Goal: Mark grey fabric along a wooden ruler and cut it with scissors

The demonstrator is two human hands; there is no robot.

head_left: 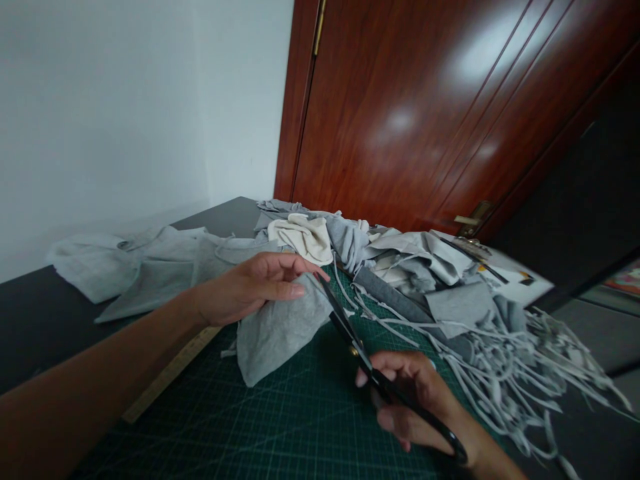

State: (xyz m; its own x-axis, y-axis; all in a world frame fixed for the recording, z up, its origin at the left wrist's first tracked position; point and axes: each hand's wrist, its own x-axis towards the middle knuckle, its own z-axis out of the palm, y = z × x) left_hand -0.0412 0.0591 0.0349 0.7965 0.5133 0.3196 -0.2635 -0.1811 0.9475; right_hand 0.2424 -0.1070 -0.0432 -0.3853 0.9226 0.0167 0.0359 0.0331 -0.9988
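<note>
Over the green mat [300, 430] is the grey cloth [280, 337], pinched at its top by our left hand [245, 287]; our right hand [417, 393] curls round the scissors [345, 328], partly hiding the handles [454, 441]. We cannot tell whether the blade tips [324, 283] touch cloth.

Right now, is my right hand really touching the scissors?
Touching. The head view shows your right hand wrapped around the black handles of the scissors, with the fingers against them.

Scissors [354, 345] and a cloth piece [283, 337] are over the cutting mat [280, 437], a ruler [167, 377] left, fabric strips [517, 383] right, a fabric heap [347, 241] behind.
</note>
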